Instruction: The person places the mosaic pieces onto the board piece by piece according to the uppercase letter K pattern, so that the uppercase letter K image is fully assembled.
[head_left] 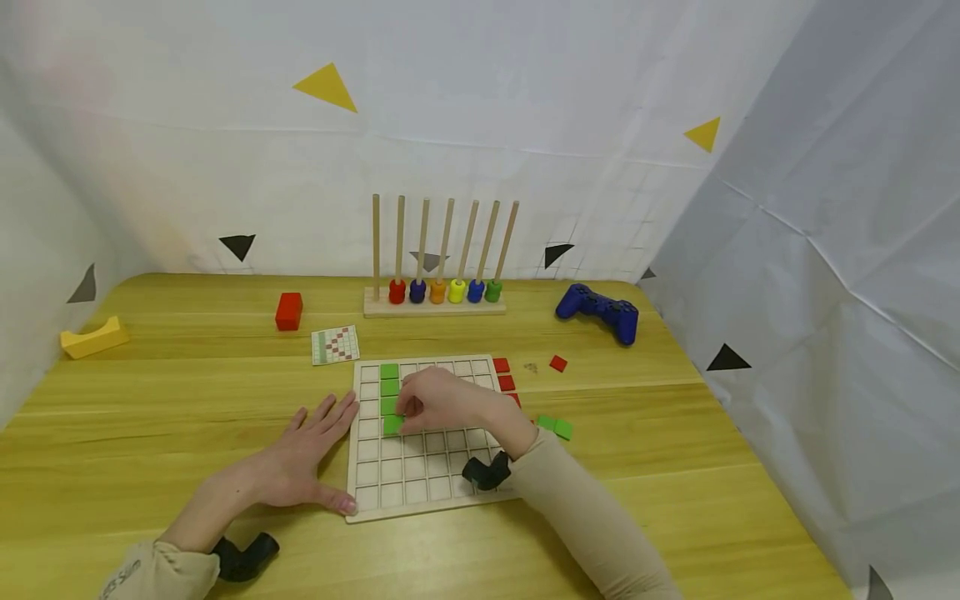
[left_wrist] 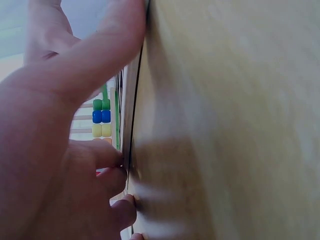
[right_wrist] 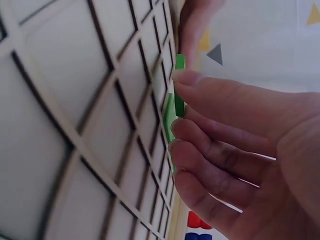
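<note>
A pale wooden grid board (head_left: 416, 490) lies on the table. My right hand (head_left: 446, 398) is over its left part, pinching a green square tile (right_wrist: 179, 102) between thumb and fingers, with the tile on edge in the right wrist view. A column of green tiles (head_left: 389, 387) runs down the board's second column, above and beside the fingertips. Whether the lowest green square (head_left: 392, 425) in the head view is the held tile, I cannot tell. My left hand (head_left: 296, 467) lies with fingers spread at the board's left edge, thumb touching its lower left corner.
Red tiles (head_left: 507, 382) line the board's right edge; a loose red tile (head_left: 558, 363) and green tiles (head_left: 555, 427) lie farther right. Behind stand a bead-and-peg rack (head_left: 435, 309), a pattern card (head_left: 335, 345), a red block (head_left: 288, 312), a blue game controller (head_left: 597, 311) and a yellow arch block (head_left: 95, 337).
</note>
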